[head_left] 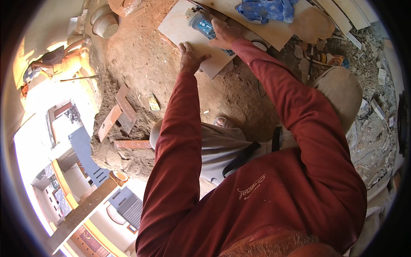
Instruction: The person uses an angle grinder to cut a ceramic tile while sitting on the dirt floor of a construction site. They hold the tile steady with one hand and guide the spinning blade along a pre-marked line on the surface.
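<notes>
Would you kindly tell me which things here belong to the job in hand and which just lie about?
Apparently the job's:
blue-bodied power tool, in the right hand
pale flat tile, under the left hand

Apparently lying about:
crumpled blue cloth
round greyish container
reddish-brown flat pieces

Passage over dirt (139, 49) left of the slab (175, 29); rightward, power tool (203, 26) (and right hand (223, 35)).

Strong daylight floods a wide opening (36, 132) at the left of the frame, with pale buildings (77, 182) trimmed in orange visible beyond it at lower left. Brown, sandy earth (137, 51) covers the floor at upper centre, grey rubble (370, 143) spreads along the right, and a partly sunlit wall (49, 23) stands at upper left.
</notes>
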The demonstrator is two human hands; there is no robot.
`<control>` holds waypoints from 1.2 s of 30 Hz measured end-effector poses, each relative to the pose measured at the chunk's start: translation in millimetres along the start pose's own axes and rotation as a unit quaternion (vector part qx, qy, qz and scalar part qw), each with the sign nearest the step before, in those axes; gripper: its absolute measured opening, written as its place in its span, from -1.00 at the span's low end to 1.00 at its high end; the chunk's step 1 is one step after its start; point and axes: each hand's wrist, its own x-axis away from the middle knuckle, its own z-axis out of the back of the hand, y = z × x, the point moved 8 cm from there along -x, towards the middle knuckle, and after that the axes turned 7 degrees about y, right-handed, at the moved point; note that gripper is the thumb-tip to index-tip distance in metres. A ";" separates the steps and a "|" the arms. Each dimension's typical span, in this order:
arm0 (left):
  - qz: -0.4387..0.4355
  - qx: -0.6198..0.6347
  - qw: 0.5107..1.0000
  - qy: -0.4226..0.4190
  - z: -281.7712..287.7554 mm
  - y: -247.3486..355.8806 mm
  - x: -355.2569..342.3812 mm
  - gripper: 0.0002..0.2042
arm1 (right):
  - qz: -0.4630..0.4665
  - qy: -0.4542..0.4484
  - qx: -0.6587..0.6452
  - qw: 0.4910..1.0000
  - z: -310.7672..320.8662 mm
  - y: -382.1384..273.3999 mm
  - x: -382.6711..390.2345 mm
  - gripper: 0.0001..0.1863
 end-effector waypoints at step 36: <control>0.033 0.046 0.998 -0.015 -7.5 -9.4 3.2 0.24 | -0.007 0.031 -0.014 0.999 -10.9 -18.0 -40.9 -0.26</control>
